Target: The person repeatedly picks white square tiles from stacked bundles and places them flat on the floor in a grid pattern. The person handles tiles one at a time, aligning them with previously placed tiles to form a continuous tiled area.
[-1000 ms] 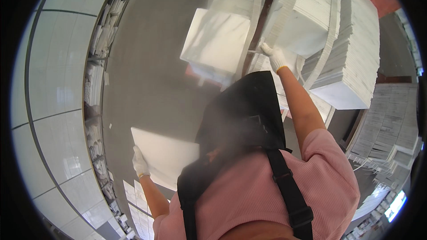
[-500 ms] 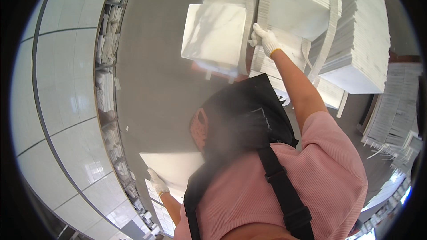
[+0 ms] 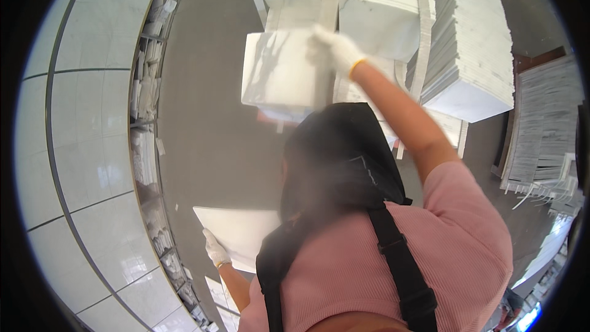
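At the lower left my left hand (image 3: 215,249), in a white knitted glove, grips the edge of a white tile (image 3: 239,227); my body and black apron (image 3: 362,141) hide the tile's right side. My right hand (image 3: 337,50), gloved in white with a yellow cuff, reaches forward over the right edge of a grey-veined marble tile (image 3: 270,71). Its fingers are smeared by motion, and I cannot tell whether they touch that tile. The marble tile lies on top of a stack ahead of me.
Strapped stacks of marble tiles (image 3: 381,27) stand ahead to the right, beside a taller stack (image 3: 476,55). Further right is another stack (image 3: 541,126). Along the left, a rack (image 3: 147,86) holds thin tile pieces, with large glossy panels (image 3: 98,141) beyond it.
My right hand has moved left, from beside the marble tile to over its right edge. The view has shifted slightly. My left hand still grips the white tile.
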{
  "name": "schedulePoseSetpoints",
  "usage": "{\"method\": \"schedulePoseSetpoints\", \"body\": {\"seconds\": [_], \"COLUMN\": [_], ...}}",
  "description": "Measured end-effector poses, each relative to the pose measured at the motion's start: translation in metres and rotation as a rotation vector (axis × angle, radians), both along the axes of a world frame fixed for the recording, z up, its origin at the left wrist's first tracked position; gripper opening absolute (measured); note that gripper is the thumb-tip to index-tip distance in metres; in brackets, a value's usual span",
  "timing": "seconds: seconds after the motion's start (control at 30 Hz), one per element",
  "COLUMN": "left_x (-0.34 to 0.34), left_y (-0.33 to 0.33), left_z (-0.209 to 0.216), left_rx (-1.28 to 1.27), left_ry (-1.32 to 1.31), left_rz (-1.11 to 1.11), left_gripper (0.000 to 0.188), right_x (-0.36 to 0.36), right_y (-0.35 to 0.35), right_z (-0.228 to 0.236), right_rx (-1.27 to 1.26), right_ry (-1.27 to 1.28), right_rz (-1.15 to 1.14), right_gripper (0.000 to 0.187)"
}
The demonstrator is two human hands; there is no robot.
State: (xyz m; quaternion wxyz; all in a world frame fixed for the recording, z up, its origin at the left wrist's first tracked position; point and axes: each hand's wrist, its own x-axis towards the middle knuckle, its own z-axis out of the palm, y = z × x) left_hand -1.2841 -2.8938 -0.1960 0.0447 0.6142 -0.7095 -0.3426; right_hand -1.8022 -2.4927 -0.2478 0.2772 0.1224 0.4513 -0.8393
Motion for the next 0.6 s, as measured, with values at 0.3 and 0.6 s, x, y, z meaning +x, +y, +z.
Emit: {"method": "schedulePoseSetpoints", "body": {"seconds": [0.3, 0.6], "left_x": [-0.039, -0.041], "left_y": [-0.025, -0.021], "left_z": [0.005, 0.003], "left_rx": [0.025, 0.010], "left_ry": [-0.022, -0.071], "left_rz": [-0.134, -0.145], "left_gripper": [0.088, 0.095], "right_x": [0.019, 0.092], "right_y": [-0.132, 0.104], "right_z": [-0.074, -0.238], "right_rx": [0.719, 0.809], "right_ry": [0.509, -0.246], "right_rz": [0.466, 0.254], "right_gripper": [0.074, 0.053]}}
